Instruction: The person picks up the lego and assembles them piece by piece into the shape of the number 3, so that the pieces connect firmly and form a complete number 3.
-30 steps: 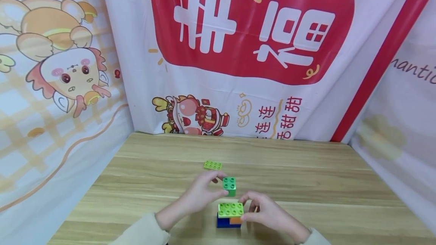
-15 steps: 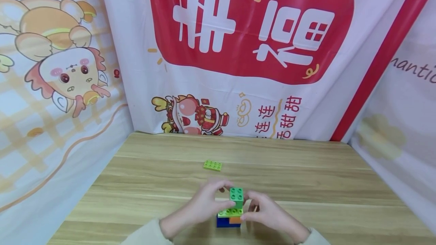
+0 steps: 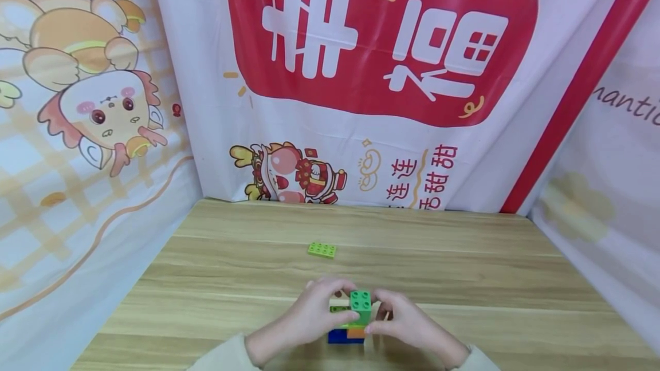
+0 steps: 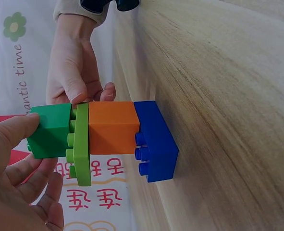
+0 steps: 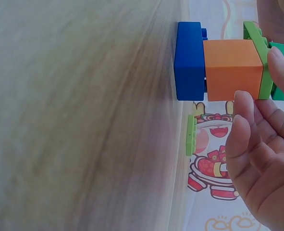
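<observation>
A small stack of building bricks stands on the wooden table. At its bottom is a blue brick [image 4: 157,144], then an orange brick [image 4: 113,129], then a lime-green plate [image 4: 83,149] that sticks out to the left over the blue brick. My left hand [image 3: 313,312] pinches a green brick [image 3: 360,303] between thumb and fingers. That brick sits at the right end of the plate, over its studs, with several studs bare beside it. From the right side, my right hand [image 3: 404,320] holds the plate's edge with thumb and fingers, next to the orange brick.
Another lime-green plate [image 3: 322,250] lies studs up on the table [image 3: 232,268], beyond the left hand. Printed cloth [image 3: 464,170] hangs along the table's back edge and both sides.
My left hand has brought the green brick right and toward me, from beyond the stack to the right end of the lime-green plate. The right hand has stayed in place.
</observation>
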`<state>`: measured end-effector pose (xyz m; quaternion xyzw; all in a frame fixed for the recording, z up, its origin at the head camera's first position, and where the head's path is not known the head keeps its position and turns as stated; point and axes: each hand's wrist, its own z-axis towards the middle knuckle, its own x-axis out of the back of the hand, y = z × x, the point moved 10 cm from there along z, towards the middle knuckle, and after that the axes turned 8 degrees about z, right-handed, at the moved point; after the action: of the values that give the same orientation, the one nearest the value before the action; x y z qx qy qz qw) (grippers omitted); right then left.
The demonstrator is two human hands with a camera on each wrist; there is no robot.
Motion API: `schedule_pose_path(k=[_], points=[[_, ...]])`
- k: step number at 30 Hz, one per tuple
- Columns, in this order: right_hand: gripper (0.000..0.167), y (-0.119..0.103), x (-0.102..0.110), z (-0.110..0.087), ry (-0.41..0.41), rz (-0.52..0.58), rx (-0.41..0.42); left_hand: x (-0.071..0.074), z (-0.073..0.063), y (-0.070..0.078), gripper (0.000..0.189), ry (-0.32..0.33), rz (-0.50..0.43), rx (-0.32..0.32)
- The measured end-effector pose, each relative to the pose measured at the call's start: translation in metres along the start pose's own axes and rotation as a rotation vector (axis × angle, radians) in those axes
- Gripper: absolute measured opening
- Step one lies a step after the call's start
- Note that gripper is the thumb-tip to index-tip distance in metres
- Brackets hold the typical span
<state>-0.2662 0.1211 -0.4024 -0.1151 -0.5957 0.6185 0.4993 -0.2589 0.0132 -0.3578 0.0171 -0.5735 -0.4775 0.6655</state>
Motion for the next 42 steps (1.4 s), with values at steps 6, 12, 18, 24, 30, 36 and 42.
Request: schedule_pose_path(k=[6,12,18,24,30,36,42], points=[[0.03,0.001,0.001,-0.001,-0.007,0.007,-0.006,0.0,0.001,0.002,0.025,0.022,0.036,-0.026],[0.03,0.003,0.001,0.0,-0.007,0.016,-0.017,0.002,0.001,0.007,0.024,0.037,0.068,-0.056],[0.032,0.003,0.001,-0.001,-0.004,0.019,-0.03,0.001,0.001,0.008,0.022,0.038,0.086,-0.08],[0.028,0.001,0.001,-0.001,0.0,0.009,-0.037,0.002,0.002,0.011,0.023,0.063,0.121,-0.112],[0.021,-0.021,0.001,-0.002,0.013,0.027,-0.024,0.001,0.003,0.014,0.024,0.034,0.144,-0.126],[0.019,-0.032,0.002,0.0,0.018,0.043,-0.049,0.0,0.005,0.013,0.024,-0.011,0.122,-0.104],[0.021,-0.015,0.002,0.0,0.024,0.035,-0.03,-0.001,0.006,0.012,0.022,-0.033,0.115,-0.101]])
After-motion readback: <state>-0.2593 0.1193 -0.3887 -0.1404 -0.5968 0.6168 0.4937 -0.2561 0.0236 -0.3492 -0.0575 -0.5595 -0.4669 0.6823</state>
